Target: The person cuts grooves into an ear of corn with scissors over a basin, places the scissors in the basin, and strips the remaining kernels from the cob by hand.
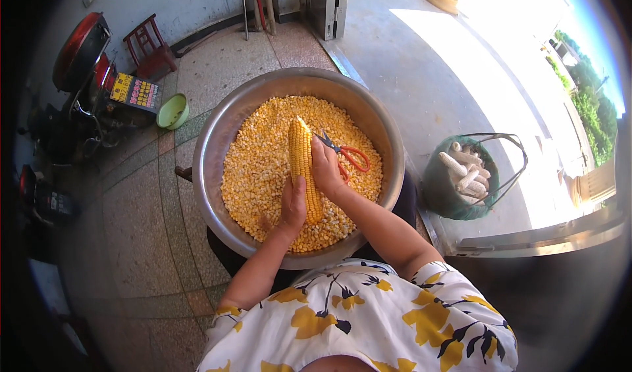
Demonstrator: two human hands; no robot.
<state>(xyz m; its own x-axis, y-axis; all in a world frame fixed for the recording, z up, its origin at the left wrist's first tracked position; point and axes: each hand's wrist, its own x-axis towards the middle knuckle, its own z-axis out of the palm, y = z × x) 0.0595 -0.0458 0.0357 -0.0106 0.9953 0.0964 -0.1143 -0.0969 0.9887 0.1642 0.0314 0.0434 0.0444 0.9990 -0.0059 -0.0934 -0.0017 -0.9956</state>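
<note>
A full ear of yellow corn (301,160) is held upright between my two hands, over a wide metal basin (217,130). My left hand (295,205) grips its lower left side, thumb laid along the rows of kernels. Higher up, my right hand (327,167) presses against the right side of the ear. Loose corn kernels (256,174) fill much of the basin below. A pair of scissors with orange-red handles (356,158) and dark blades lies beside my right hand, on the kernels; part of one handle is hidden by that hand.
To the right stands a green bag (434,189) of bare corncobs (466,172), its handle sticking out. A light green bowl (173,111), a small red chair (157,58) and a motorcycle (91,86) are at the left. A metal door (333,7) borders the doorway ahead.
</note>
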